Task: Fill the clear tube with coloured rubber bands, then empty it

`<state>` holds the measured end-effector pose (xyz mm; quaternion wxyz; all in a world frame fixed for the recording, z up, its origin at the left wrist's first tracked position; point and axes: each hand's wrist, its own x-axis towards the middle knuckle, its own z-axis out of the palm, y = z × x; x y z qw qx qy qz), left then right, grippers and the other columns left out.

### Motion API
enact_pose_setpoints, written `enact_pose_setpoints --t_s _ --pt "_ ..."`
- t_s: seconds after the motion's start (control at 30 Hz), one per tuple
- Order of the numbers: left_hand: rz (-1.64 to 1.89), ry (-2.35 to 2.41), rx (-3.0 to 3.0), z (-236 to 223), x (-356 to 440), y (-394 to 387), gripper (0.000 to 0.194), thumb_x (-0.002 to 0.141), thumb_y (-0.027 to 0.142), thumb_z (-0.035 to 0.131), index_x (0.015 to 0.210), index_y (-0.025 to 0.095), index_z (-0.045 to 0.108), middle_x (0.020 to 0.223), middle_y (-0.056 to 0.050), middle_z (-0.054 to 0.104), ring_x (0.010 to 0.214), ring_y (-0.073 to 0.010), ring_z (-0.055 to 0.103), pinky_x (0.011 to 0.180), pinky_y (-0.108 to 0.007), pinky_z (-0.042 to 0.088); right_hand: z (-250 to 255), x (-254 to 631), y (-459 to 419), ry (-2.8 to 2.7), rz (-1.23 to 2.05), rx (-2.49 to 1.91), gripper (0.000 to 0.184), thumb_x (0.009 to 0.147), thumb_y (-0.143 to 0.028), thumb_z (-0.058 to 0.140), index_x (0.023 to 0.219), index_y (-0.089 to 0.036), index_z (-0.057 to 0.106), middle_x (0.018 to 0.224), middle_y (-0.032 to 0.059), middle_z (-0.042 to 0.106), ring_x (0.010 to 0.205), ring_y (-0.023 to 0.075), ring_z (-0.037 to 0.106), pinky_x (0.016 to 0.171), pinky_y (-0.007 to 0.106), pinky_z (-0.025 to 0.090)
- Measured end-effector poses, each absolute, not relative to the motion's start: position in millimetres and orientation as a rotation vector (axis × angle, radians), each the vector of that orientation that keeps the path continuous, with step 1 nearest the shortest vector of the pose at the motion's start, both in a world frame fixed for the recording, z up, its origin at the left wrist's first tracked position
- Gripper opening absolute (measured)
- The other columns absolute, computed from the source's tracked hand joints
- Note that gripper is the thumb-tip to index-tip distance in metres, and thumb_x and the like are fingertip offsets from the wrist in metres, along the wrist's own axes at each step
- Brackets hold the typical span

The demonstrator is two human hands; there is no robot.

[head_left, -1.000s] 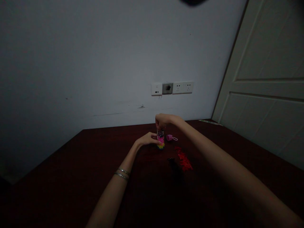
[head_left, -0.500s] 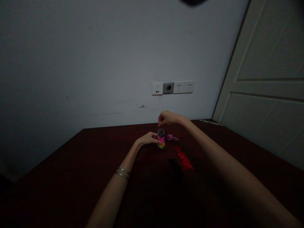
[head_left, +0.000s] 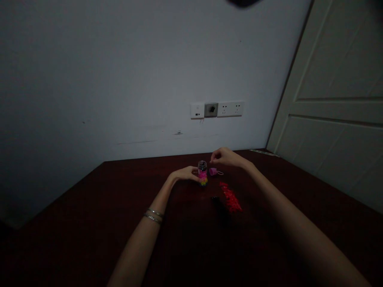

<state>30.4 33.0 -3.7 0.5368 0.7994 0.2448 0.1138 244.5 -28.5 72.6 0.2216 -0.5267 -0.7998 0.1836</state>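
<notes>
A small clear jar [head_left: 202,168] stands upright and uncapped, with dark and pink bits inside and yellow and green colour at its base. My left hand [head_left: 188,174] is closed around its left side. My right hand [head_left: 225,156] hovers to the right of the jar's mouth with fingertips pinched together; whether anything is between them is too small to see. Below those fingers lies a pink cap [head_left: 213,172] with a loop. Closer to me are a strip of small red pieces [head_left: 230,198] and a dark pile [head_left: 220,205] beside it, hard to make out.
The dark red-brown table [head_left: 143,191] meets a pale wall [head_left: 134,79] at its far edge. Sockets and a switch [head_left: 217,109] are set in the wall. A white panelled door [head_left: 332,107] rises at the right.
My right hand has moved from above the jar's mouth to the right and slightly down, over the pink cap. My left hand keeps its hold on the jar.
</notes>
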Motion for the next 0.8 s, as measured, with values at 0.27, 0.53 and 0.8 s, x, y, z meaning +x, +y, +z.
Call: enact_pose_setpoints --t_s 0.27,0.53,0.8 --pt "0.474 1.336 2.222 67 -3 20 0.062 0.052 0.038 0.074 0.103 0.005 0.061 0.104 -0.017 0.062 0.096 -0.0284 0.056 0.083 -0.034 0.040 28 281 -42 -2.180 0.423 -1.544 0.023 0.070 -0.028 0.052 0.074 -0.011 0.067 0.070 0.0062 0.065 0.063 0.0140 0.055 0.058 0.024 0.039" --pt "0.626 1.045 2.503 107 28 -52 0.023 0.069 0.028 0.060 0.083 0.011 0.068 0.073 -0.008 0.064 0.071 -0.0180 0.056 0.071 -0.030 0.040 -20 303 -62 -2.022 0.362 -1.583 0.026 0.075 -0.031 0.049 0.078 -0.011 0.065 0.072 0.0057 0.063 0.064 0.0145 0.055 0.058 0.024 0.039" --pt "-0.286 0.682 2.765 52 97 -89 0.023 0.067 0.020 0.061 0.089 0.014 0.067 0.082 -0.007 0.067 0.069 -0.0157 0.059 0.063 -0.024 0.043 -42 311 -69 -2.066 0.223 -1.575 0.020 0.073 -0.024 0.048 0.077 -0.013 0.065 0.075 0.0058 0.063 0.066 0.0144 0.056 0.061 0.023 0.040"
